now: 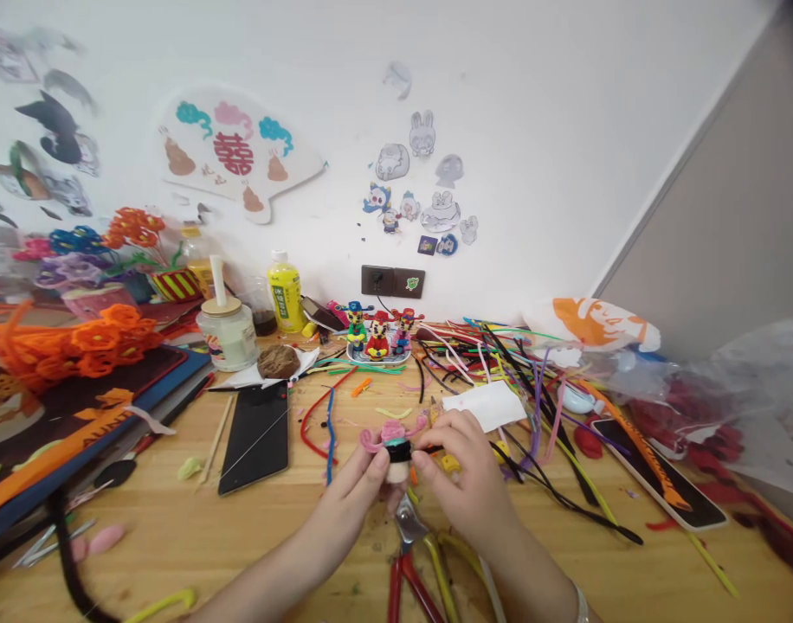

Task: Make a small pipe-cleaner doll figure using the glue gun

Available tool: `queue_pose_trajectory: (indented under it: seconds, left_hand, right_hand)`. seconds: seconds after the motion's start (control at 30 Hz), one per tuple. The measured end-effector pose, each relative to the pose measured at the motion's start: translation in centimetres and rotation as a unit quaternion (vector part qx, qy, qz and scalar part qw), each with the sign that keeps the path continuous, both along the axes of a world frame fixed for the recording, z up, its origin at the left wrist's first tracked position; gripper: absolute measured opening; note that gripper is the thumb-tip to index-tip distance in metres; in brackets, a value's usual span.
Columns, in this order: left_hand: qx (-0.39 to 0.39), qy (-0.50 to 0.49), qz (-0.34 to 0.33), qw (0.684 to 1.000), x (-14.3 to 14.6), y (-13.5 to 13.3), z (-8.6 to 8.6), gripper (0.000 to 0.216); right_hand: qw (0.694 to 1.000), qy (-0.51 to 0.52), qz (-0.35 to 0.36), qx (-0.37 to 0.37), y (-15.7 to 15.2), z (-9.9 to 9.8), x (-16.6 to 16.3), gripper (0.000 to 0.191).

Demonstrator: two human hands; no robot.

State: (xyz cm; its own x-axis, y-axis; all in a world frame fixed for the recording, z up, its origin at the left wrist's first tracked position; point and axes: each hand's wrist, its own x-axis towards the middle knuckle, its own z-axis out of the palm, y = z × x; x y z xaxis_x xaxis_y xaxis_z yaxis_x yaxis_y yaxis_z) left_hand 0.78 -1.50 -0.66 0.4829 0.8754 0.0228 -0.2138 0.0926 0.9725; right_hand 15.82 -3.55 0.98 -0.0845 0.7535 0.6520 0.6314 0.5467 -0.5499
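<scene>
A small figure of fuzzy pipe cleaners [397, 454], with a pink top, curled pink side pieces, a black band and a cream lower part, is held upright over the table. My left hand [354, 493] grips it from the left between thumb and fingers. On the other side, my right hand [465, 467] is closed in a pinch at the end of the black band, on what looks like a black pipe cleaner, mostly covered by the fingertips. Just below the figure lie metal-headed pliers with red handles [406, 567]. Yellow-handled pliers [443, 571] lie beside them.
Three finished figures [377, 336] stand at the back. Loose pipe cleaners [487, 350] are heaped at back right. One phone [257, 437] lies left, another [660, 476] right. A candle jar [228, 336], yellow bottle [286, 294] and orange flowers [104, 342] stand left.
</scene>
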Motion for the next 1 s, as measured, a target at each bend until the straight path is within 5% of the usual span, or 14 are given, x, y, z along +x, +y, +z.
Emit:
queue_pose_trajectory:
  seconds: [0.4,1.0]
  left_hand:
    - [-0.016,-0.080,-0.054,0.995,-0.12,-0.18,0.63,0.031]
    - [0.050,0.002,-0.089,0.995,-0.89,-0.34,0.97,0.034]
  right_hand:
    - [0.994,0.101,0.029,-0.038,0.39,-0.62,-0.17,0.005]
    - [0.974,0.145,0.118,-0.128,0.05,0.11,0.16,0.006]
